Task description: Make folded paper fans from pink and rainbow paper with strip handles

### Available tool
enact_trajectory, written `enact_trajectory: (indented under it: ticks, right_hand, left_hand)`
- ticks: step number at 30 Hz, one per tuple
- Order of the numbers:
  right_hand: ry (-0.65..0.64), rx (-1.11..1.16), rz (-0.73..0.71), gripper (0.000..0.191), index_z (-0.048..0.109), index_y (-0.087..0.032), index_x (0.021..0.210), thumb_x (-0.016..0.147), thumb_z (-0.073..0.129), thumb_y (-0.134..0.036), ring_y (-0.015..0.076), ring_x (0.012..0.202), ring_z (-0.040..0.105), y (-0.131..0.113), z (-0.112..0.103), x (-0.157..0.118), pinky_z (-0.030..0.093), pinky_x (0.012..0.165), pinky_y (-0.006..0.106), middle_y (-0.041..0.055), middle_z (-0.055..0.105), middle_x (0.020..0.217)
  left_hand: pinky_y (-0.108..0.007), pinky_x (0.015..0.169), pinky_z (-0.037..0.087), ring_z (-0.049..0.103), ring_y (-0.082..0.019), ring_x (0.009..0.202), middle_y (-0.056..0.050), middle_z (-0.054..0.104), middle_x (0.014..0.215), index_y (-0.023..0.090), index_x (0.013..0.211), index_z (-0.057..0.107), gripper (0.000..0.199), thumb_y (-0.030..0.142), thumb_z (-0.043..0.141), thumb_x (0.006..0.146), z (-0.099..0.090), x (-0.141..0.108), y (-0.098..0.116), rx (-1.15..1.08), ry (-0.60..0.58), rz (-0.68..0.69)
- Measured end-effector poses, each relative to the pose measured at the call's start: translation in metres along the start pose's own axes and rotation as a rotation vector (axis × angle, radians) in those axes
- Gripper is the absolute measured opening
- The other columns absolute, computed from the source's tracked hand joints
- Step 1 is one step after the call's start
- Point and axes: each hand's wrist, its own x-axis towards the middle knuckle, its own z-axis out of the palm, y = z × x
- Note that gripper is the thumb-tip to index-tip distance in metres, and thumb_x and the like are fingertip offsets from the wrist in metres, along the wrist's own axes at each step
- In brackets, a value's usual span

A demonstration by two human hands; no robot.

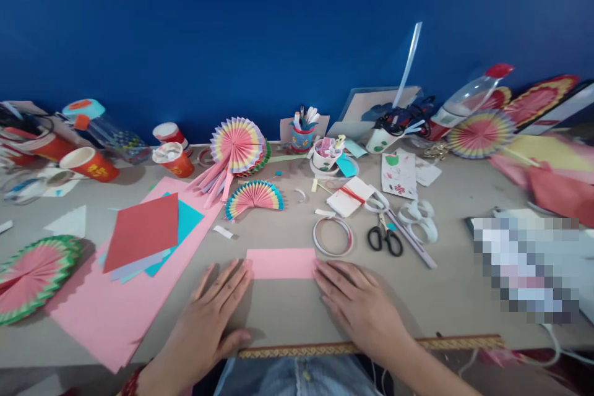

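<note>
A folded strip of pink paper [281,264] lies flat on the table in front of me. The fingertips of my left hand [211,309] rest on its left end, the fingers stretched out. At the right end, my right hand [355,303] lies flat with its fingertips on the paper. Just beyond the strip's right end is a roll of double-sided tape [333,236]. Black-handled scissors [385,239] lie to the right of the tape. To the left, red paper [142,232] and blue sheets are stacked on large pink paper [109,315].
Pleated paper fans [254,197] and a round rosette [235,145] lie ahead. Several red paper cups [90,164] stand at the back left. A pen holder [302,138] is by the blue wall [288,31]. A plastic bottle [473,96] leans at the back right. A patterned trim [297,351] runs along the near edge.
</note>
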Motion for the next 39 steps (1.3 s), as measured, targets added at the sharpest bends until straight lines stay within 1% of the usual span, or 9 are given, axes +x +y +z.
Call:
enact_trajectory:
  ticks: [6, 11, 15, 18, 22, 27, 30, 34, 39]
  right_hand:
    - [0.024, 0.014, 0.034, 0.034, 0.066, -0.02, 0.129, 0.102, 0.046, -0.024, 0.0234, 0.119, 0.06, 0.002, -0.001, -0.009, 0.052, 0.098, 0.04, 0.0068, 0.067, 0.132]
    - [0.164, -0.002, 0.095, 0.028, 0.071, -0.015, 0.108, 0.101, 0.044, -0.016, 0.0209, 0.099, 0.068, 0.013, -0.007, -0.016, 0.056, 0.089, 0.035, 0.0097, 0.074, 0.111]
    - [0.19, 0.093, 0.13, 0.025, 0.068, -0.019, 0.094, 0.101, 0.045, -0.016, 0.0177, 0.086, 0.068, 0.02, -0.013, -0.007, 0.056, 0.079, 0.03, 0.007, 0.073, 0.094]
    - [0.109, 0.145, 0.051, 0.018, 0.067, -0.017, 0.105, 0.099, 0.051, -0.022, 0.0215, 0.095, 0.066, 0.014, -0.012, 0.014, 0.055, 0.084, 0.035, 0.0095, 0.072, 0.103]
    - [-0.011, 0.104, 0.008, 0.039, 0.06, -0.014, 0.127, 0.092, 0.065, -0.028, 0.0286, 0.111, 0.061, -0.001, -0.002, 0.046, 0.052, 0.093, 0.044, 0.0139, 0.068, 0.123]
    - [-0.089, 0.135, -0.012, 0.046, 0.06, -0.016, 0.129, 0.086, 0.073, -0.023, 0.0289, 0.105, 0.06, -0.006, 0.004, 0.058, 0.048, 0.096, 0.048, 0.0106, 0.07, 0.113]
    - [-0.076, 0.156, -0.014, 0.044, 0.06, -0.017, 0.128, 0.086, 0.072, -0.021, 0.0298, 0.104, 0.059, -0.005, 0.003, 0.056, 0.047, 0.095, 0.049, 0.0107, 0.07, 0.11]
    - [-0.041, 0.186, -0.022, 0.05, 0.055, -0.014, 0.133, 0.088, 0.071, -0.027, 0.0316, 0.114, 0.056, -0.006, 0.005, 0.057, 0.048, 0.097, 0.048, 0.0142, 0.064, 0.126]
    - [0.089, 0.06, -0.098, 0.024, 0.067, -0.019, 0.116, 0.094, 0.056, -0.015, 0.0279, 0.11, 0.057, -0.007, 0.007, 0.055, 0.049, 0.092, 0.042, 0.0113, 0.067, 0.122]
  left_hand:
    - [-0.046, 0.122, 0.017, 0.03, -0.027, 0.149, -0.01, 0.034, 0.161, 0.018, 0.16, 0.018, 0.08, 0.062, 0.041, 0.097, 0.002, -0.001, 0.0, -0.023, -0.02, 0.0]
    - [-0.05, 0.122, 0.016, 0.026, -0.028, 0.15, -0.011, 0.031, 0.162, 0.019, 0.16, 0.015, 0.08, 0.059, 0.044, 0.098, 0.002, -0.004, 0.001, -0.062, -0.031, -0.002]
    - [-0.046, 0.121, 0.025, 0.033, -0.025, 0.147, -0.011, 0.035, 0.16, 0.02, 0.158, 0.023, 0.065, 0.043, 0.046, 0.102, 0.001, 0.0, -0.003, -0.159, 0.047, -0.087]
    - [-0.045, 0.118, 0.033, 0.041, -0.026, 0.142, -0.011, 0.044, 0.154, 0.02, 0.15, 0.04, 0.052, 0.038, 0.047, 0.102, -0.004, 0.018, -0.006, -0.206, 0.121, -0.139]
    - [-0.047, 0.115, 0.039, 0.045, -0.029, 0.137, -0.015, 0.052, 0.147, 0.013, 0.147, 0.042, 0.057, 0.043, 0.051, 0.1, -0.008, 0.049, -0.007, -0.192, 0.142, -0.088]
    - [-0.051, 0.114, 0.039, 0.054, -0.027, 0.127, -0.012, 0.06, 0.137, 0.015, 0.14, 0.049, 0.044, 0.035, 0.051, 0.1, -0.006, 0.063, -0.005, -0.173, 0.145, -0.043]
    - [-0.051, 0.114, 0.038, 0.057, -0.026, 0.12, -0.012, 0.063, 0.128, 0.015, 0.135, 0.053, 0.04, 0.032, 0.055, 0.099, -0.005, 0.063, -0.004, -0.197, 0.182, -0.043]
    - [-0.051, 0.112, 0.038, 0.056, -0.026, 0.116, -0.011, 0.062, 0.122, 0.015, 0.135, 0.052, 0.039, 0.026, 0.056, 0.098, -0.005, 0.064, -0.005, -0.218, 0.205, -0.039]
    - [-0.046, 0.099, 0.045, 0.057, -0.025, 0.103, -0.009, 0.065, 0.111, 0.015, 0.118, 0.059, 0.022, 0.018, 0.053, 0.098, -0.006, 0.061, -0.001, -0.215, 0.241, 0.009]
